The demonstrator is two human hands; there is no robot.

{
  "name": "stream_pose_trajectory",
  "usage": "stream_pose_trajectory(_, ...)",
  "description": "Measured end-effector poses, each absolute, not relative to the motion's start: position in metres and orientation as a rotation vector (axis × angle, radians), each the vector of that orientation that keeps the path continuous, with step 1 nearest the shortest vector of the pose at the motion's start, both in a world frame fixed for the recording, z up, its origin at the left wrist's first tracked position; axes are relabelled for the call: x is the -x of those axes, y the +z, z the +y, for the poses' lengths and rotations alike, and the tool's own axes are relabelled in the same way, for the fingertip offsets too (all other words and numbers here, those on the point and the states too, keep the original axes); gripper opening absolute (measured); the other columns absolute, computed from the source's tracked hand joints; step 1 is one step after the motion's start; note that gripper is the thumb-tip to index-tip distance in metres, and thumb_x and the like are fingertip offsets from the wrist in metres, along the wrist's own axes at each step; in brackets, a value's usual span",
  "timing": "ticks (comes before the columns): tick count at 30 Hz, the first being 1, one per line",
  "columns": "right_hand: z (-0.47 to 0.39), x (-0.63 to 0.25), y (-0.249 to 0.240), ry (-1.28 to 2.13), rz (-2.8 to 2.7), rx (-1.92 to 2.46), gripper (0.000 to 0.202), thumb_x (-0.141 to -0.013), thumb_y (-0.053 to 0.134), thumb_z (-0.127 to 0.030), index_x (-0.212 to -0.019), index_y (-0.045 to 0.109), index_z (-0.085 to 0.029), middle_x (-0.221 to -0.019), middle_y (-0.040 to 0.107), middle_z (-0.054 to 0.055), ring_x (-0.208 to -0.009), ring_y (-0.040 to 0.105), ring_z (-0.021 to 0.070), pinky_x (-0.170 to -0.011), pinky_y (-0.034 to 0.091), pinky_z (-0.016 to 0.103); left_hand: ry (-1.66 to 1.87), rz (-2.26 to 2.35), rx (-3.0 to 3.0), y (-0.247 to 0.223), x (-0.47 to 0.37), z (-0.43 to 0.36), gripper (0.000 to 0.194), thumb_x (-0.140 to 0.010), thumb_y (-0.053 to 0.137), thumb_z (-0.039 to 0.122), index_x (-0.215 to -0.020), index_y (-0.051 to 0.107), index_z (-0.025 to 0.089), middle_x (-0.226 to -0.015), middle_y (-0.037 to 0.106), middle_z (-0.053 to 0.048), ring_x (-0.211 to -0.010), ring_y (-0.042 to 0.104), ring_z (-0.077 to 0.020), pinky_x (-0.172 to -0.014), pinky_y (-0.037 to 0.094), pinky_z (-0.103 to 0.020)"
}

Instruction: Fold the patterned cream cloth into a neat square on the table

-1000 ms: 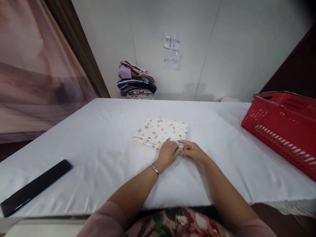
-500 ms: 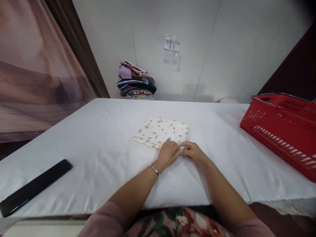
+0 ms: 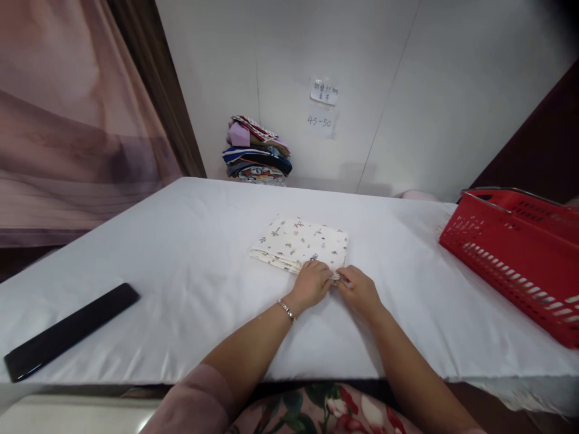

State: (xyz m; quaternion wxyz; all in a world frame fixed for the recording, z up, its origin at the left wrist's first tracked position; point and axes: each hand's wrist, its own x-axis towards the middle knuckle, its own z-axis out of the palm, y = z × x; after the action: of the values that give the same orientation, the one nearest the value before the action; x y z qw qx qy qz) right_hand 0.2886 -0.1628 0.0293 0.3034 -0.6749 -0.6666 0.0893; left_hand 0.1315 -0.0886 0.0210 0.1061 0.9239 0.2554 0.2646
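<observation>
A folded white cloth with small printed motifs lies flat in the middle of the white-covered table. My left hand, with a bracelet at the wrist, and my right hand meet at the cloth's near right corner. Both pinch that corner's edge between fingers and thumb. The corner itself is mostly hidden under my fingers.
A red plastic basket with a metal handle sits at the table's right edge. A long black flat bar lies near the front left. A stack of folded colourful cloths rests against the back wall, under paper labels.
My hands stay on the cloth's near right corner, the fingers drawing closer together. The view has shifted a little, so the scene sits slightly lower and to the right.
</observation>
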Motion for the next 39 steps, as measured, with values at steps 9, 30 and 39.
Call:
stream_pose_trajectory(9, -0.162, -0.282, 0.021, -0.083, -1.997, 1.470, 0.030, -0.083, 0.044, -0.012, -0.107, 0.060, -0.021, -0.098, 0.062, 0.008, -0.094, 0.054, 0.0220, -0.083, 0.047, 0.039, 0.727, 0.647, -2.703, 0.024, -0.121, -0.081, 0.011, -0.085, 0.052, 0.025, -0.089, 0.061, 0.021, -0.091, 0.061, -0.003, -0.090, 0.053, -0.0167, -0.083, 0.041, -0.032)
stream_pose_trajectory(30, -0.168, -0.278, 0.011, -0.010, -1.974, 1.603, 0.043, -0.079, 0.041, -0.005, -0.115, 0.056, -0.022, -0.114, 0.057, 0.007, -0.109, 0.048, 0.0213, -0.091, 0.047, 0.039, 1.120, 1.418, -2.102, 0.003, 0.003, 0.010, 0.030, -0.075, 0.059, 0.041, -0.098, 0.067, 0.023, -0.116, 0.060, -0.004, -0.111, 0.051, -0.0218, -0.101, 0.037, -0.036)
stream_pose_trajectory(39, -0.162, -0.285, 0.012, -0.061, -1.962, 1.696, 0.039, -0.079, 0.042, -0.007, -0.111, 0.058, -0.022, -0.112, 0.059, 0.006, -0.107, 0.050, 0.0201, -0.087, 0.048, 0.035, 1.013, 1.442, -1.937, 0.017, 0.006, -0.001, 0.021, -0.074, 0.056, 0.030, -0.089, 0.067, 0.023, -0.105, 0.061, -0.002, -0.094, 0.059, -0.0181, -0.086, 0.045, -0.029)
